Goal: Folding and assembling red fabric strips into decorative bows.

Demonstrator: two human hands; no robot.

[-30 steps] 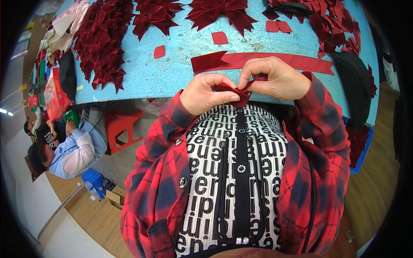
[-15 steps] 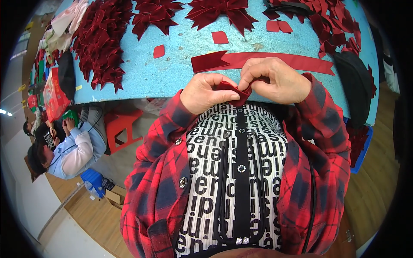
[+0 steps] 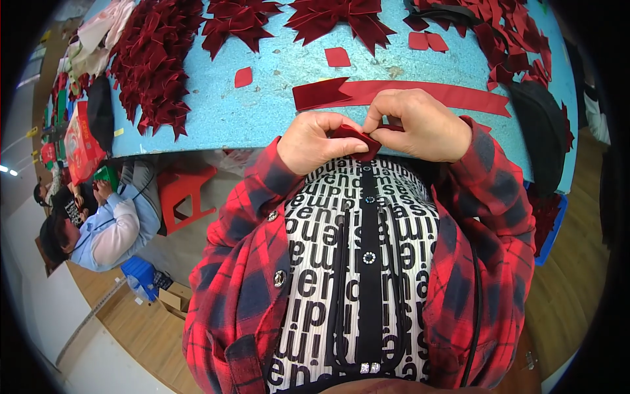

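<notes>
Head view. At the centre of the frame, by the table's near edge: a small folded piece of dark red ribbon, gripped at its left side between thumb and fingers of the left hand and pinched at its right side between thumb and fingertips of the right hand. Both grips closed on the same ribbon. Compared with half a second earlier: hands in nearly the same place, folds turned a little differently, right thumb more plainly in sight. Unmoved just above the hands: a long red ribbon strip, partly hidden by the right fingers; contact with them impossible to tell.

Edges and room: near rim of the blue table curving just behind both hands, with the patterned shirt close below. Bare tabletop left of centre, as far as the heap of dark red bows at upper left; less room at right, bounded by a black cloth item. Three separate groups of small red fabric pieces above the strip.
</notes>
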